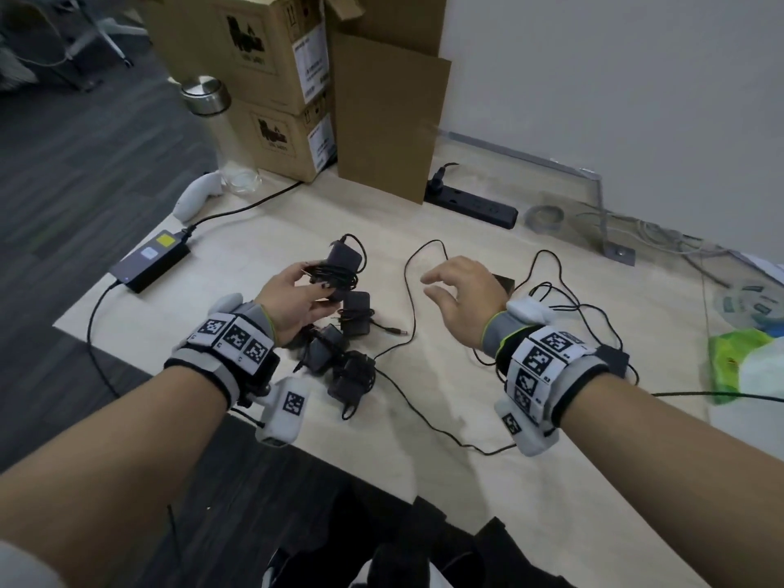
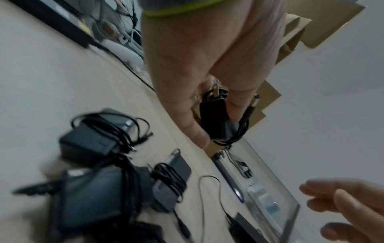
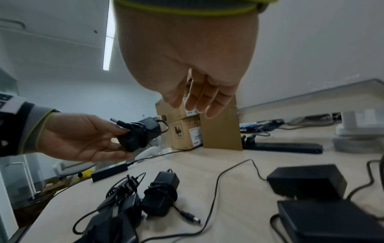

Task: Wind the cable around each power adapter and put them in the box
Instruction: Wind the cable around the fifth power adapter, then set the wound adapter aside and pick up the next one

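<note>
My left hand (image 1: 316, 284) grips a black power adapter (image 1: 341, 265) with its cable wound round it, held above the table; the wrist views show that adapter (image 2: 214, 120) (image 3: 139, 134) pinched between thumb and fingers. My right hand (image 1: 432, 286) hovers open and holds nothing, its fingers (image 3: 199, 100) relaxed. Beneath it lie two unwound black adapters (image 3: 307, 180) with loose cables (image 1: 407, 290) trailing over the table. Several wound adapters (image 1: 343, 354) lie in a pile below my left hand. Stacked cardboard boxes (image 1: 271, 78) stand at the back.
A laptop power brick (image 1: 150, 261) with a yellow label lies at the table's left edge. At the back are a black power strip (image 1: 471, 203), a glass bottle (image 1: 220, 133), a white controller (image 1: 195, 199) and a tape roll (image 1: 545, 218). A green bag (image 1: 746, 362) is far right.
</note>
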Available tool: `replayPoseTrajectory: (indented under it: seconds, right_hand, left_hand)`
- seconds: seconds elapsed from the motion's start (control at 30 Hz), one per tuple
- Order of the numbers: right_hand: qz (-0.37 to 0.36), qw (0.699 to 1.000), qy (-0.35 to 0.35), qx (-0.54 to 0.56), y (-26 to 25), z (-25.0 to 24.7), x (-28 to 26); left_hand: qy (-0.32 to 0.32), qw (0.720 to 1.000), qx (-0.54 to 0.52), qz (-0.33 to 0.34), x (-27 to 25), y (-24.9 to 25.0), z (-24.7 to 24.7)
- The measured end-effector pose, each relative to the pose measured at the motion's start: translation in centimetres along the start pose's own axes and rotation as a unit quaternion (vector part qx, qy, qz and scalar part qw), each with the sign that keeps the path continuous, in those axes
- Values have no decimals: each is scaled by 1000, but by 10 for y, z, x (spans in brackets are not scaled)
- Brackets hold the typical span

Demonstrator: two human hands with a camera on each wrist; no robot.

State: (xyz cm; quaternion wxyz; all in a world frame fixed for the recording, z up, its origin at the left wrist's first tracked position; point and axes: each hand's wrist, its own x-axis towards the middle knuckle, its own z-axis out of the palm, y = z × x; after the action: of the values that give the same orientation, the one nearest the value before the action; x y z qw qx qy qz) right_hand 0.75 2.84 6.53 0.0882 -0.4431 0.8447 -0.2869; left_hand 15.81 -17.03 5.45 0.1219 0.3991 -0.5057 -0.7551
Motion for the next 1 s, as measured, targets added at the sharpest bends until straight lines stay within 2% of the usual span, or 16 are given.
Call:
replayPoseTrajectory:
  seconds: [0.1, 0.23, 0.3, 0.37, 0.47, 0.57, 0.67, 0.73, 0.83, 0.9, 0.93, 1.0]
  right_hand:
    - [20, 999, -31, -14, 2, 20, 7]
    - [46, 995, -78, -32, 1, 45, 15]
    - [70, 993, -87, -40, 5, 53, 14]
    - [100, 991, -82, -41, 11, 57, 11]
    - [144, 986, -70, -38, 25, 57, 1]
    - [183, 980, -66, -46, 43, 54, -12]
    - [239, 968, -61, -47, 68, 50, -32]
    - [261, 962, -62, -48, 80, 49, -45]
    - [284, 957, -53, -38, 93, 49, -58]
    - [299, 953, -48, -25, 97, 50, -62]
    - [304, 951, -47, -20, 100, 50, -63]
    - [309, 950, -42, -12, 104, 52, -63]
  left_hand:
    - [43, 997, 52, 25, 6, -2, -14]
    - [54, 982, 173, 43, 16, -11, -24]
    - [42, 960, 271, 59, 20, -13, -19]
    - [22, 925, 373, 75, 25, -14, -7]
    - [2, 898, 431, 88, 37, -16, 18]
    - [14, 876, 473, 98, 57, -23, 40]
    - [-19, 816, 572, 86, 81, -18, 60]
    - [-73, 758, 645, 68, 92, -11, 70]
    - [-153, 669, 723, 82, 105, -7, 78]
    - [-187, 619, 759, 80, 110, -8, 82]
    - [-192, 606, 768, 80, 114, -9, 84]
    - [-186, 608, 768, 79, 116, -10, 88]
